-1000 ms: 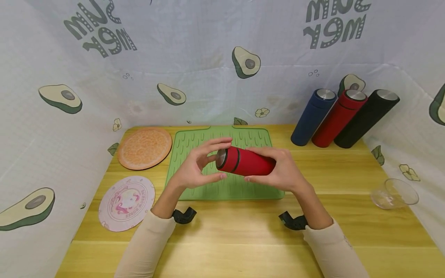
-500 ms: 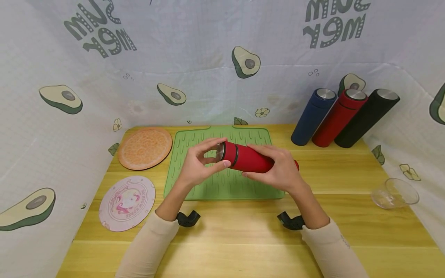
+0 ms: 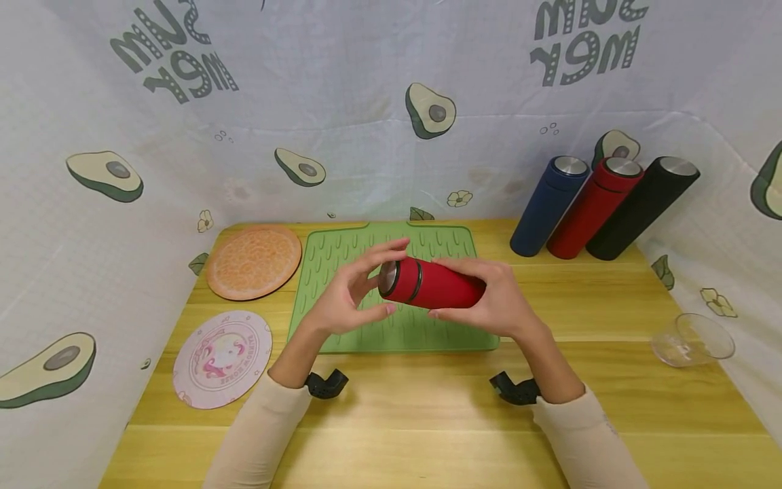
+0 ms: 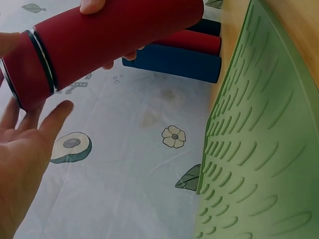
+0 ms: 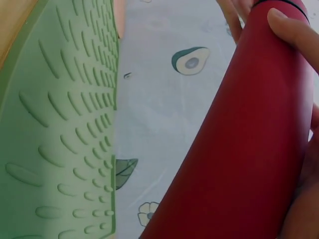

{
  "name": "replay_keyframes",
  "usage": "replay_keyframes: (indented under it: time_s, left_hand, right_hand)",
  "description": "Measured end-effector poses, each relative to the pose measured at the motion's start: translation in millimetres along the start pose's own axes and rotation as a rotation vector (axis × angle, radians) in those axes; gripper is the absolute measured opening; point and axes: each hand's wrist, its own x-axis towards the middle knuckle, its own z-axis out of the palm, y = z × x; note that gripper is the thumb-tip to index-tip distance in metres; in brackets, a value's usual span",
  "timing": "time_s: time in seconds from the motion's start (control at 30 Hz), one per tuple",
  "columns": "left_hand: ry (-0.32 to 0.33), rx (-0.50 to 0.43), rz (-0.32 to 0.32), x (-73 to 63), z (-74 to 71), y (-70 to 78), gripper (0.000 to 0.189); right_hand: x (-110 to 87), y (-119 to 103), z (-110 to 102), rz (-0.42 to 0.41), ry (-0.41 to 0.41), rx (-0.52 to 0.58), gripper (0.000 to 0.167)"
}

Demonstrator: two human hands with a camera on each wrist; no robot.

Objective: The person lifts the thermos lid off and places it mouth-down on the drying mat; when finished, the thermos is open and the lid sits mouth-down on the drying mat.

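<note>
A red thermos (image 3: 449, 285) with a silver-topped cap (image 3: 403, 280) is held aslant above the green ridged mat (image 3: 391, 336). My right hand (image 3: 495, 299) grips its body, thumb on the near side and fingers over the top. Around the cap end, my left hand (image 3: 342, 295) is spread with its fingers loosely apart. In the left wrist view a gap shows between a fingertip (image 4: 62, 112) and the cap. A dark ring marks the seam between cap and body. The right wrist view shows the thermos body (image 5: 239, 129) with the right thumb (image 5: 296, 32) lying along it.
Blue (image 3: 550, 207), red (image 3: 595, 210) and black (image 3: 641, 210) thermoses stand together at the back right. A clear glass (image 3: 690, 343) is at the right edge. An orange round mat (image 3: 255, 263) and a pink round mat (image 3: 222, 360) lie at left.
Half a second ago the left fingers and thumb were on the cap; now they are spread off it. The cap end has dipped and faces the head camera more, much as one second ago.
</note>
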Motion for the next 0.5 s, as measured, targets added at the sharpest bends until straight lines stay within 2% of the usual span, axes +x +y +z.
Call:
replay_keyframes:
  time_s: [0.1,0.23,0.37,0.5]
  left_hand:
    - [-0.048,-0.012,0.03,-0.8,-0.7,-0.3,0.063]
    - [-0.048,-0.013,0.039,-1.7,-2.1,-1.1,0.063]
    - [-0.019,-0.027,0.006,-1.1,-2.9,0.3,0.065]
    - [0.045,-0.032,-0.05,0.2,-2.3,1.6,0.067]
  right_hand:
    - [-0.1,-0.5,-1.9,0.008,-0.033,0.034,0.07]
    - [0.1,-0.2,-2.7,0.017,-0.053,0.054,0.069]
    - [0.4,0.8,-2.2,0.02,-0.055,0.051,0.069]
    - [1.0,2.3,-1.7,0.019,-0.045,0.026,0.069]
